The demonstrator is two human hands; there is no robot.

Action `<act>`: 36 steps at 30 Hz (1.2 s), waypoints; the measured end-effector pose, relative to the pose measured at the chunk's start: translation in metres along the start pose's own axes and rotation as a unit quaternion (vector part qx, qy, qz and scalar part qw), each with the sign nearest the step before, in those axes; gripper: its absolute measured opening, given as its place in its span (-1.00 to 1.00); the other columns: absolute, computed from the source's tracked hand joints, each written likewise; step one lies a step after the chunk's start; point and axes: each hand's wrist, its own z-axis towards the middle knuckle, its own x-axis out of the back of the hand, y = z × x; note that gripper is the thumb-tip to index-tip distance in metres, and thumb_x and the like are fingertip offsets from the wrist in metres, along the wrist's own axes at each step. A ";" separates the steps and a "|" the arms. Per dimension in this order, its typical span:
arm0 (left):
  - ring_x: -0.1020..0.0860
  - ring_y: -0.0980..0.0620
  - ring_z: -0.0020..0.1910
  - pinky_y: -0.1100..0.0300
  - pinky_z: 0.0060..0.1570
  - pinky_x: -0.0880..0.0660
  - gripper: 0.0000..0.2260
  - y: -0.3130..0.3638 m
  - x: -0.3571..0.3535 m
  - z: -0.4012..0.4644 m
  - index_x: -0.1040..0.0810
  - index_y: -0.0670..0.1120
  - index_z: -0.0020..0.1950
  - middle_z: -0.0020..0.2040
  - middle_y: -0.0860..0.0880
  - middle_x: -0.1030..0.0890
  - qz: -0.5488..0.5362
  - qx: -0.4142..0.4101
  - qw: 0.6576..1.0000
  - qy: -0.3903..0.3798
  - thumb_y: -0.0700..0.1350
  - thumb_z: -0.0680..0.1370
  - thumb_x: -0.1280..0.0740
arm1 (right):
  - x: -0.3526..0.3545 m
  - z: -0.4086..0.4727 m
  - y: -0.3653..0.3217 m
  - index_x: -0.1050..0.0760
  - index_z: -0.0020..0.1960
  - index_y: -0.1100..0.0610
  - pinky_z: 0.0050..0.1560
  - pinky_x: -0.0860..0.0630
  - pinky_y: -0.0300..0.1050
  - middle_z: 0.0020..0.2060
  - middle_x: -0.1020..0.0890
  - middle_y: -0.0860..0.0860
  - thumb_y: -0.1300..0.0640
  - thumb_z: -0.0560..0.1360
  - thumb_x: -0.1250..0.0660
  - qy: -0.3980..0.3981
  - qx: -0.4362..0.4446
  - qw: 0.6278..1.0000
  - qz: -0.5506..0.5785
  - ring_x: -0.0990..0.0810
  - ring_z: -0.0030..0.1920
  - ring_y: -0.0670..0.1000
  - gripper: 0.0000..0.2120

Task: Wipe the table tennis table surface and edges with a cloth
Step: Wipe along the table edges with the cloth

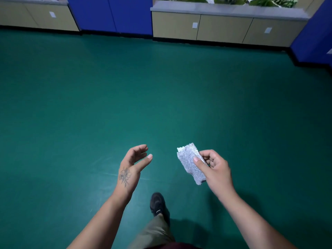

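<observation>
Right hand (214,168): you pinch the folded cloth (190,163).
Left hand (133,164): yours is loose, fingers relaxed, holding nothing.
Below: green floor (161,96).

Left hand (133,163) hangs loosely curled, palm inward; right hand (213,168) has a thumb-and-finger grip.

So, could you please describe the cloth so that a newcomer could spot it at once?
Over the green floor, look low and right of centre, above the black shoe. There the right hand pinches the cloth, a small, nubby grey-white folded piece; the left hand holds nothing.
</observation>
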 end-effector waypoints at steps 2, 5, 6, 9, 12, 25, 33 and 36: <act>-0.65 0.11 0.26 0.24 0.21 -0.51 -0.55 0.018 0.001 0.050 -0.67 -0.01 0.27 0.26 0.07 -0.71 0.001 0.012 1.000 -0.004 0.02 0.39 -0.53 | -0.017 0.042 -0.014 -0.66 -0.06 0.05 -0.08 -0.54 -0.09 -0.20 -0.71 -0.09 0.24 0.55 -0.52 0.004 -0.014 1.000 0.003 -0.60 -0.19 -0.06 -0.89; -0.66 0.07 0.27 0.33 0.14 -0.53 -0.58 0.049 0.000 0.126 -0.67 -0.03 0.26 0.25 0.05 -0.72 0.006 0.002 1.000 -0.024 -0.03 0.41 -0.57 | -0.040 0.105 -0.038 -0.66 -0.06 0.05 -0.09 -0.53 -0.08 -0.20 -0.72 -0.06 0.25 0.55 -0.52 0.011 -0.010 1.000 0.010 -0.61 -0.19 -0.06 -0.87; -0.66 0.06 0.27 0.37 0.10 -0.54 -0.61 0.059 -0.001 0.151 -0.66 -0.05 0.26 0.25 0.03 -0.71 0.008 0.005 1.000 -0.029 -0.09 0.45 -0.60 | -0.046 0.126 -0.045 -0.66 -0.06 0.04 -0.08 -0.53 -0.08 -0.19 -0.72 -0.05 0.25 0.55 -0.52 0.012 -0.010 1.000 0.007 -0.61 -0.19 -0.05 -0.87; -0.66 0.09 0.25 0.43 0.07 -0.55 -0.72 0.090 -0.007 0.219 -0.66 -0.06 0.27 0.24 0.01 -0.72 0.003 0.001 0.999 -0.044 -0.24 0.58 -0.51 | -0.060 0.191 -0.066 -0.66 -0.05 0.02 -0.07 -0.54 -0.06 -0.15 -0.73 -0.04 0.22 0.55 -0.53 0.018 -0.002 1.000 0.008 -0.63 -0.15 -0.01 -0.88; -0.67 0.11 0.23 0.40 0.10 -0.55 -0.74 0.109 -0.017 0.285 -0.66 -0.07 0.27 0.22 0.00 -0.73 0.000 -0.002 0.999 -0.046 -0.26 0.59 -0.49 | -0.071 0.261 -0.079 -0.66 -0.05 0.00 -0.07 -0.55 -0.04 -0.15 -0.74 -0.01 0.22 0.55 -0.53 0.021 -0.005 1.000 0.010 -0.65 -0.14 0.01 -0.87; -0.68 0.17 0.16 0.33 0.13 -0.58 -0.73 0.191 -0.106 0.607 -0.64 -0.12 0.29 0.25 -0.09 -0.71 0.001 0.030 0.999 -0.022 -0.28 0.60 -0.46 | -0.103 0.611 -0.127 -0.66 -0.06 0.03 -0.13 -0.51 -0.15 -0.16 -0.73 -0.02 0.23 0.56 -0.51 -0.010 -0.010 1.000 0.011 -0.63 -0.16 -0.04 -0.89; -0.67 0.17 0.17 0.34 0.14 -0.58 -0.72 0.257 -0.142 0.784 -0.64 -0.16 0.29 0.25 -0.12 -0.71 -0.018 0.023 0.999 -0.015 -0.32 0.59 -0.47 | -0.133 0.805 -0.178 -0.65 -0.07 0.02 -0.11 -0.50 -0.13 -0.16 -0.72 -0.05 0.23 0.56 -0.51 -0.020 0.007 1.000 0.005 -0.62 -0.16 -0.04 -0.88; -0.68 0.15 0.19 0.29 0.17 -0.57 -0.72 0.273 -0.148 0.867 -0.64 -0.13 0.29 0.25 -0.11 -0.71 -0.020 0.025 0.999 -0.021 -0.31 0.59 -0.47 | -0.154 0.882 -0.190 -0.66 -0.06 0.03 -0.07 -0.53 -0.08 -0.15 -0.73 -0.04 0.22 0.57 -0.51 -0.032 0.015 0.999 -0.002 -0.65 -0.12 0.04 -0.89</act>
